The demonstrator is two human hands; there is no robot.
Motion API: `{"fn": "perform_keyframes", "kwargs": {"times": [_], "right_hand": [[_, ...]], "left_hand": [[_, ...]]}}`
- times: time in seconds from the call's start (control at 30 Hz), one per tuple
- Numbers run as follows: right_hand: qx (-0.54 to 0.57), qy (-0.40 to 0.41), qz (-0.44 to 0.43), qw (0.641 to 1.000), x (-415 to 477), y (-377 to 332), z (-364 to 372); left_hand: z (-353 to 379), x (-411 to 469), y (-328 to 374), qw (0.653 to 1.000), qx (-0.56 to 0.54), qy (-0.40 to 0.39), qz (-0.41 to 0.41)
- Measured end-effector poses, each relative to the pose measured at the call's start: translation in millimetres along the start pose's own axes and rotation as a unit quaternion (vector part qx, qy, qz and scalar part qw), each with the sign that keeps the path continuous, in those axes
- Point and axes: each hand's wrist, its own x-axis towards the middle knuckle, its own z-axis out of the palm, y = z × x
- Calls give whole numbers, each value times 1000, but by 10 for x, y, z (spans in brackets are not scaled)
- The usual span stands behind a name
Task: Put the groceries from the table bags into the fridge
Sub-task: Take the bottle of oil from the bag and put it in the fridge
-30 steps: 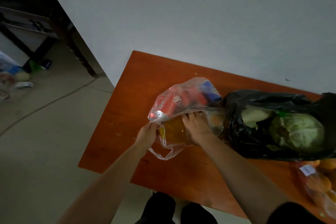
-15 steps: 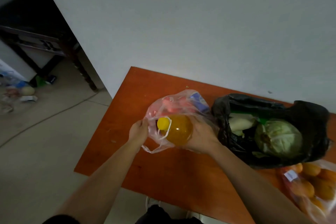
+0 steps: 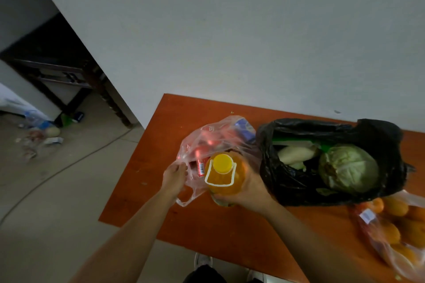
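My right hand (image 3: 247, 193) grips the orange bottle (image 3: 226, 173) from below, at the clear bag (image 3: 208, 145) mouth; my left hand (image 3: 174, 176) pinches that bag's rim. Risk: the bottle, judged heavy, slips, or its handle snags the film, dragging cans off the surface (image 3: 218, 232).

Both bare forearms reach forward from bottom of view. Left hand (image 3: 174, 176) back up, fingers pinched shut on thin plastic at tips. Right hand (image 3: 249, 193) palm toward left, fingers curled under and around rounded load, thumb on near side, wrist slightly bent. Hands near each other, not touching.
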Motion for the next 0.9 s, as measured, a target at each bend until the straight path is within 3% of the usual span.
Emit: {"fn": "perform_keyframes", "kwargs": {"times": [0.23, 0.37, 0.57, 0.67, 0.8, 0.9], "right_hand": [[57, 86, 52, 993, -96, -77, -75], [83, 156, 54, 983, -287, -256, -174], [139, 305, 25, 942, -755, -743, -365], [159, 388, 4, 908, -1178, -951, -460], [177, 488, -19, 855, -1918, -1064, -601], [162, 577, 5, 800, -2574, -1069, -648]], "left_hand": [[107, -282, -29, 999, 40, 11, 33], [170, -403, 107, 980, 128, 24, 149], [422, -561, 535, 967, 30, -142, 212], [646, -669, 664, 933, 32, -218, 284], [1010, -1133, 729, 905, -36, -346, 246], [1377, -1689, 744, 856, -26, -466, 221]]}}
